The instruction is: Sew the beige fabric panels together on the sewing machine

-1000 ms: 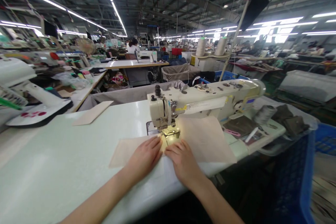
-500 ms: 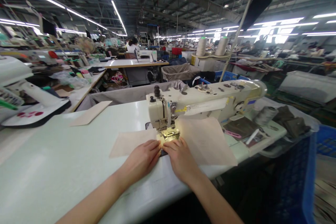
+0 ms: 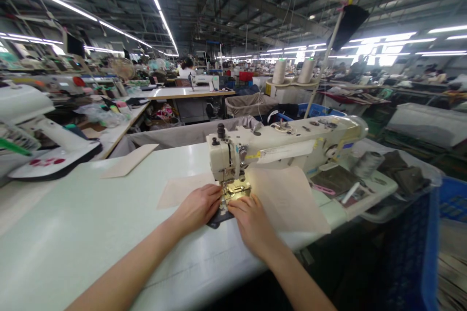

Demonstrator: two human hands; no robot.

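A cream sewing machine point(image 3: 284, 138) stands on the pale green table, its lamp lighting the needle area yellow. My left hand point(image 3: 200, 205), fingers pressed together, holds the near edge of a beige fabric piece point(image 3: 178, 188) just left of the presser foot. On the other side, my right hand point(image 3: 250, 218) grips a larger beige fabric piece point(image 3: 294, 199) beside the metal guide point(image 3: 239, 188). My fingertips hide part of the edges, and I cannot tell whether the two pieces are joined.
Another beige piece point(image 3: 129, 160) lies at the table's back left. To the right are a grey thread cone point(image 3: 368, 164), pink snips point(image 3: 323, 189) and dark fabric point(image 3: 404, 172). A blue crate point(image 3: 412, 252) stands at the right edge; a white machine point(image 3: 44, 141) is at left.
The fabric left of the foot has moved away from me under the machine, uncovering more of the dark plate in front. My left hand has shifted slightly forward with it; the right hand barely moves.
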